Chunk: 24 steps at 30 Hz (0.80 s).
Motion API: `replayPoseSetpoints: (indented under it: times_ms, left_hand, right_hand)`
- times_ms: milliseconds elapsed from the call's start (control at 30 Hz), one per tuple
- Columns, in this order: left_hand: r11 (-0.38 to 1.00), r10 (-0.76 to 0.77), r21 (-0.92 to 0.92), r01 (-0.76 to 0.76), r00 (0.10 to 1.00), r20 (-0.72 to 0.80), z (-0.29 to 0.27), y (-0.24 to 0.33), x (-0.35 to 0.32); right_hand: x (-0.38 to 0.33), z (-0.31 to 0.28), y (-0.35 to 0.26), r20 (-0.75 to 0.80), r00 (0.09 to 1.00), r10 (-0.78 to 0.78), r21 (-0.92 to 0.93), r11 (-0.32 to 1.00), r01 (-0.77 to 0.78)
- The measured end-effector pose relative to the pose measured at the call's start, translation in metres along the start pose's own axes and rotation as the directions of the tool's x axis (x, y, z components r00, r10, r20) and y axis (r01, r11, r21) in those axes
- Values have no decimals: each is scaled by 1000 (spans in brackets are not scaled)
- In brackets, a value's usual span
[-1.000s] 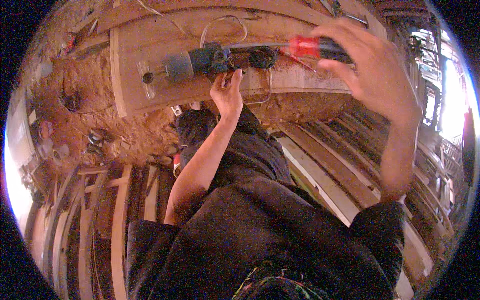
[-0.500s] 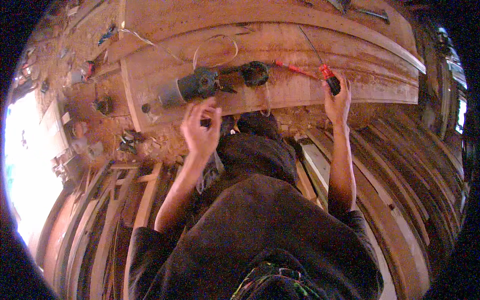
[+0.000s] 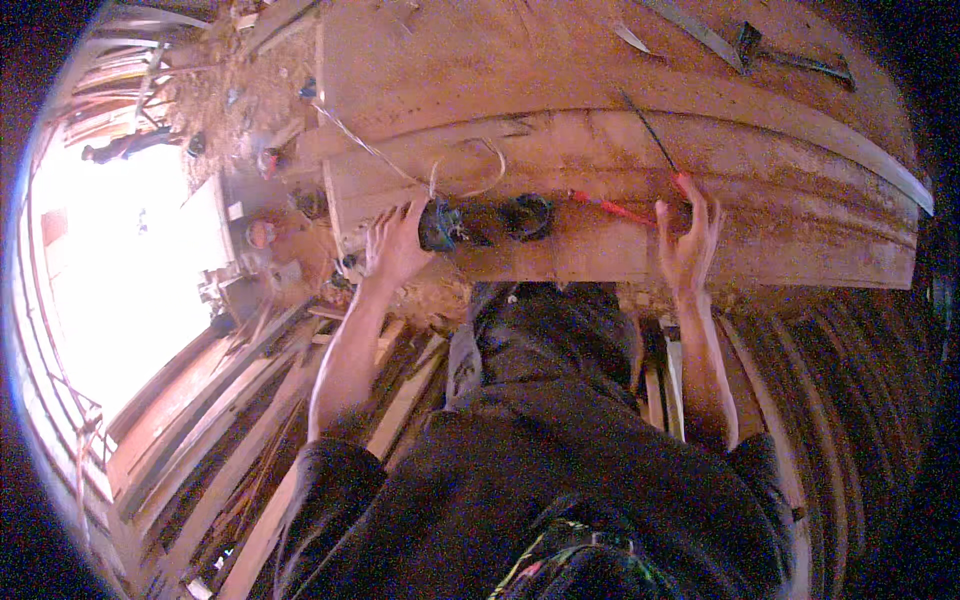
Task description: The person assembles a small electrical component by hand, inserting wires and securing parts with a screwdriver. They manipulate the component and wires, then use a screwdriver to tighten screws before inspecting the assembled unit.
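My left hand [image 3: 397,250] lies over the body of a dark, cylindrical power tool [image 3: 440,226], fingers and thumb curved round it. The hand hides most of its grey end. Right of it lies a round black piece [image 3: 527,215], close to the tool's head. My right hand [image 3: 692,245] is blurred, its thumb and fingers on either side of a red-and-black screwdriver's [image 3: 681,182] handle. The shaft points away and to the left. A second slim red tool [image 3: 610,207] lies between the round piece and my right hand.
A pale cord [image 3: 365,148] loops behind the power tool on the wide wooden board [image 3: 590,255]. Dark metal tools [image 3: 800,65] lie at the far right. Long timber strips [image 3: 230,450] are stacked on both sides of me. Wood shavings [image 3: 235,65] lie at the far left.
My left hand has come down from in front of the power tool onto its body. My right hand's fingers have straightened around the screwdriver handle. The whole view has shifted, with the board lower.
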<state>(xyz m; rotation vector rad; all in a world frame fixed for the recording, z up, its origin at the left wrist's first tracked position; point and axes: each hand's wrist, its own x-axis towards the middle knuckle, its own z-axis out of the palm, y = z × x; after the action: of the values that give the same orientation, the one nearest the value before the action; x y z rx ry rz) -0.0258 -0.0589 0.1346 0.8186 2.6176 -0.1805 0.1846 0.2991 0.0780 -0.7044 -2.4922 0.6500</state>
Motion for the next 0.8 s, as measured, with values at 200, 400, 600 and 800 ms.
replayPoseSetpoints:
  times_ms: [200, 400, 600, 800]
  left_hand:
    - [995, 18, -92, -47, 957, -289, -12, 12, -10]
    - [951, 19, -245, -190, 824, -566, -32, 35, -16]
    - [889, -79, -423, -175, 852, -518, -1, 21, -15]
    - [674, -176, -706, -217, 881, -439, -13, 50, -8]
  right_hand:
    - [-54, 5, -99, 665, 745, -38, 570, 670, -475]
    - [-70, 30, -160, 858, 502, -108, 513, 131, -849]
    - [-54, 33, -188, 749, 657, 88, 662, -131, -738]
    - [-43, 29, -199, 686, 703, 190, 720, -35, -693]
